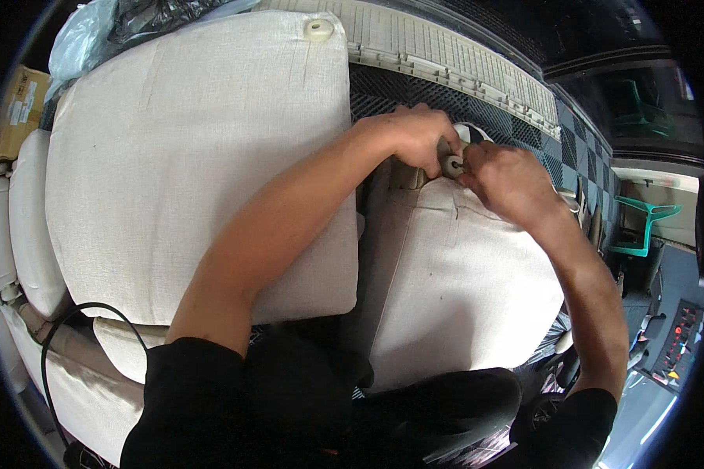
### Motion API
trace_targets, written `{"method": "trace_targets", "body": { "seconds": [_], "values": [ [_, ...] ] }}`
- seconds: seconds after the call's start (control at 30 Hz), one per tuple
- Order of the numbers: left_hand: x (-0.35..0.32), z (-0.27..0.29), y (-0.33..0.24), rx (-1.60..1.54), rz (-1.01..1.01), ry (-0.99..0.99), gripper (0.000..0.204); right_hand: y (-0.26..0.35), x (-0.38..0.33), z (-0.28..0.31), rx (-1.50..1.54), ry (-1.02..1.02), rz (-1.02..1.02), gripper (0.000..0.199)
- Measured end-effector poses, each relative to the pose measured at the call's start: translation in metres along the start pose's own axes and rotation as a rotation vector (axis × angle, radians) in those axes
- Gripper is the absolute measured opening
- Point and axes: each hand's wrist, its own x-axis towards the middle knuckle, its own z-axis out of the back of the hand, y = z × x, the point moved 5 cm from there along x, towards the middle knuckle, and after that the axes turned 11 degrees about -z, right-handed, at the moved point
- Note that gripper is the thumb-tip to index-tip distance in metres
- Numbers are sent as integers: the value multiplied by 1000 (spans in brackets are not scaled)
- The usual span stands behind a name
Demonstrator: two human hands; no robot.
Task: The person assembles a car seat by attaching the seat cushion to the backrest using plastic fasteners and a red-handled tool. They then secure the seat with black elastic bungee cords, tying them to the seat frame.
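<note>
At the far end of a cream fabric-covered seat back [465, 266], both of my hands work close together around a small round beige plastic fitting [451, 166] with a dark hole in its middle. My left hand [424, 139] reaches across from the left, its thumb and fingers curled around the fitting's far left side. From the right, the bent fingers of my right hand [512, 178] press together at the fitting's right edge. What sits between those right fingertips is hidden. A larger cream panel [203, 164] lies to the left under my left forearm, with a similar round beige fitting [318, 30] at its far right corner.
A long beige ribbed plastic strip [446, 62] lies beyond on dark patterned flooring [414, 92]. Plastic bags [86, 39] and a cardboard box [25, 109] stand far left. A black cable [48, 352] loops at near left. A green plastic frame [645, 223] stands at right.
</note>
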Motion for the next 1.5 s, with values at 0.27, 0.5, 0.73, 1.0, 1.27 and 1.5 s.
{"method": "trace_targets", "body": {
  "seconds": [0.27,0.5,0.73,1.0,1.27,1.5],
  "values": [
    [0,0,-4,40,-13,-10,59,-1,9,6,244,185,-308,32],
    [3,-10,3,32,-12,-54,56,3,12,6,-117,67,-35,37],
    [-2,-13,3,35,2,-58,62,4,24,4,19,259,-74,32],
    [-1,-7,-12,-16,87,-251,60,-10,41,-12,378,363,-256,35],
    [-4,0,-6,-55,-9,-93,54,-11,29,-2,184,238,-82,38],
    [-7,1,-3,-36,54,-78,61,9,20,4,-255,202,49,33]
  ]
}}
